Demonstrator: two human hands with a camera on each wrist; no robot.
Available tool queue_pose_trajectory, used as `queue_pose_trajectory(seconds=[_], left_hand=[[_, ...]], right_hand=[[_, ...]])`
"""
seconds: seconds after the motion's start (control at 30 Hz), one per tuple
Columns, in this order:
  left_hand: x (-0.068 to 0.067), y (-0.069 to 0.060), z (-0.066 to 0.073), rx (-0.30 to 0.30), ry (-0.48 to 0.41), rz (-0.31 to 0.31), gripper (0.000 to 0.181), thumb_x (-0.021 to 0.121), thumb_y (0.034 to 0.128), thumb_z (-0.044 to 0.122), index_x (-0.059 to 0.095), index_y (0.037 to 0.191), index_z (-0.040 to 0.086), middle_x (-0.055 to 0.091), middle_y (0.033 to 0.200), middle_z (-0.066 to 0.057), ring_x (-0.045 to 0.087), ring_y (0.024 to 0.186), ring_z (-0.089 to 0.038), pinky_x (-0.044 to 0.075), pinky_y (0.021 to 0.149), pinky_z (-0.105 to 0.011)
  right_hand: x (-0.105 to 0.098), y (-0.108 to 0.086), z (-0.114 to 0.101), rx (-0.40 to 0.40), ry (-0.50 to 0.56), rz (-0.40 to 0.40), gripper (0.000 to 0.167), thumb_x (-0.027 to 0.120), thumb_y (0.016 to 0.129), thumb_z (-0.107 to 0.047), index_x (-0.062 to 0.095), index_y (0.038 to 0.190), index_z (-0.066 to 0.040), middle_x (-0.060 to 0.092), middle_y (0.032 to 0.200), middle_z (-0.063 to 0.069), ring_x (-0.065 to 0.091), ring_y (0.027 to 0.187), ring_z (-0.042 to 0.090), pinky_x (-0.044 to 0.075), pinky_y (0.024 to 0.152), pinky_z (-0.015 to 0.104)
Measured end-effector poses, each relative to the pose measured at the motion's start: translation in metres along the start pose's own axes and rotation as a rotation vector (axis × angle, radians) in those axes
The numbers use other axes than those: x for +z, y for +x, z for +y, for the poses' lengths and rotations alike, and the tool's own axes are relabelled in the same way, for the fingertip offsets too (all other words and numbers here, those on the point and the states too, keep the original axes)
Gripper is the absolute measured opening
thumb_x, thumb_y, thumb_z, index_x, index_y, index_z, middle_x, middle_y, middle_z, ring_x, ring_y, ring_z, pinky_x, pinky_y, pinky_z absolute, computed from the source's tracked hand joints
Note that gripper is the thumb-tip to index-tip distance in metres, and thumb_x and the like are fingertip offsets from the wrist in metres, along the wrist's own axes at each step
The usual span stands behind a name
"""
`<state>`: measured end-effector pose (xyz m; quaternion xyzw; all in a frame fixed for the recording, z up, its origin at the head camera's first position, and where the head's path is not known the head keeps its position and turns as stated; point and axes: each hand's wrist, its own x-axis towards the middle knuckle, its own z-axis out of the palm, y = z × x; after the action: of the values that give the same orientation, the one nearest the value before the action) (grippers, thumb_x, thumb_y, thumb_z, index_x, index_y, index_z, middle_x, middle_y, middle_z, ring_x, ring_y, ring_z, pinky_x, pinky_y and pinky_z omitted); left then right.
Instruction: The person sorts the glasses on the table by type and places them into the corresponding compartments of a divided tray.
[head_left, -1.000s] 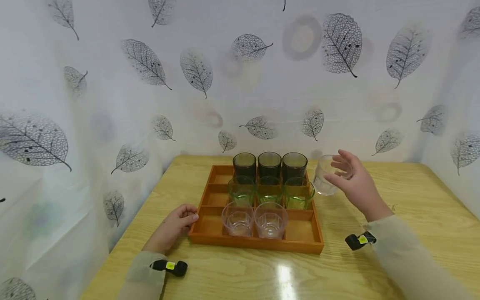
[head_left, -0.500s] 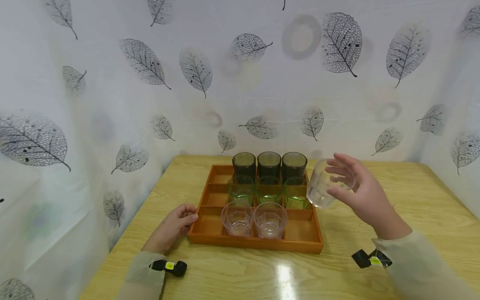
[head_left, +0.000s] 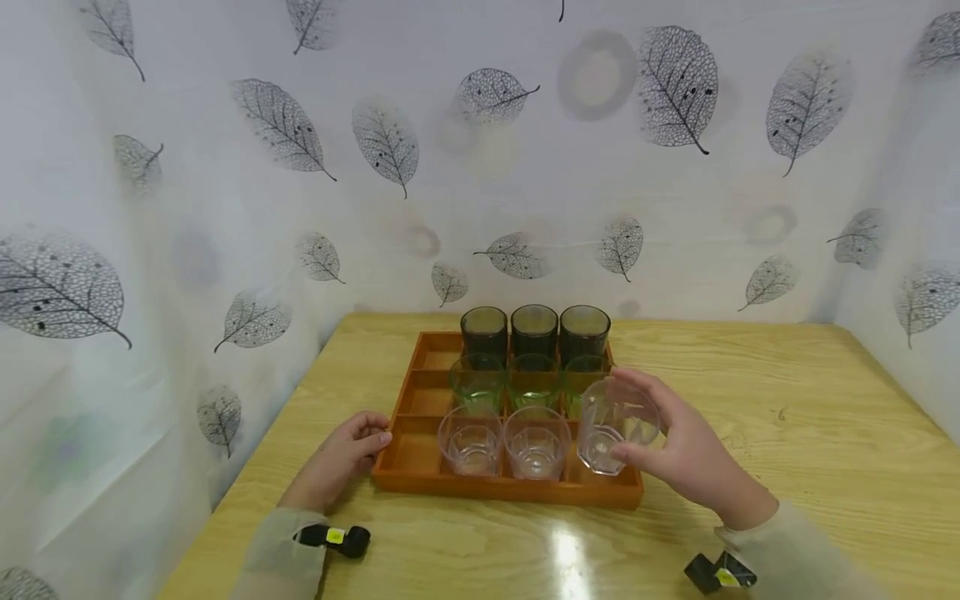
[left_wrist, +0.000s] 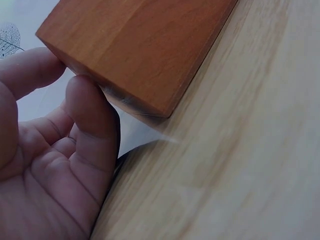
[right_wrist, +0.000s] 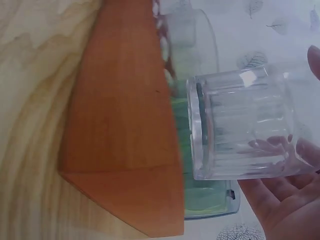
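My right hand (head_left: 686,450) grips a clear glass tumbler (head_left: 603,429), tilted, over the front right compartment of the wooden tray (head_left: 510,490). The right wrist view shows this tumbler (right_wrist: 240,130) above the tray's wall (right_wrist: 120,100), with the fingers around its rim end. At the tray's left side, my left hand (head_left: 341,458) holds the edge, its thumb and bent fingers touching the wall. Two clear tumblers, one of them the left clear tumbler (head_left: 471,446), stand in the front row. Behind are green glasses (head_left: 534,387), then dark grey glasses (head_left: 534,333) at the back.
The tray lies on a light wooden table (head_left: 787,417). At the left of each row, an empty compartment (head_left: 415,450) shows. A white curtain (head_left: 420,192) with a leaf print hangs behind and at the sides. Each wrist bears a black strap with a small camera.
My right hand has carried the clear tumbler from the right of the tray leftward and toward me, over the front right compartment. My left hand has stayed at the tray's edge.
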<state>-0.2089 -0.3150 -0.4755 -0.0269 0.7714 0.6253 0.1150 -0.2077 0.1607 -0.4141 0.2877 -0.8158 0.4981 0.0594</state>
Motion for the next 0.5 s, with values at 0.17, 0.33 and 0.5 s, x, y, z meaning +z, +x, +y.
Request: queue_pose_trajectory(seconds=[0.17,0.33,0.5], left_hand=[[0.005,0.003,0.001,0.012,0.003,-0.009,0.040,0.061,0.1025,0.022,0.048,0.130,-0.003,0.054,0.099,-0.008,0.052,0.082,-0.018,0.048,0.069,-0.030],[0.005,0.002,-0.002,0.008,0.011,-0.009,0.036,0.060,0.1028,0.020,0.047,0.127,-0.003,0.054,0.098,-0.007,0.051,0.080,-0.018,0.046,0.068,-0.029],[0.001,0.001,-0.001,-0.001,0.023,-0.003,0.038,0.061,0.1024,0.022,0.048,0.127,-0.003,0.054,0.098,-0.008,0.052,0.080,-0.019,0.047,0.069,-0.029]], right_hand=[[0.007,-0.007,0.006,0.044,-0.057,-0.024,0.088,0.087,0.082,-0.021,0.037,0.154,-0.021,0.054,0.145,0.004,0.059,0.121,0.027,0.047,0.101,0.040],[0.015,-0.012,0.012,0.100,-0.086,-0.054,0.090,0.087,0.081,-0.031,0.037,0.154,-0.018,0.053,0.146,0.002,0.058,0.124,0.027,0.044,0.101,0.054],[0.020,-0.011,0.014,0.109,-0.097,-0.073,0.094,0.089,0.078,-0.034,0.037,0.154,-0.016,0.053,0.145,0.002,0.057,0.125,0.026,0.044,0.102,0.054]])
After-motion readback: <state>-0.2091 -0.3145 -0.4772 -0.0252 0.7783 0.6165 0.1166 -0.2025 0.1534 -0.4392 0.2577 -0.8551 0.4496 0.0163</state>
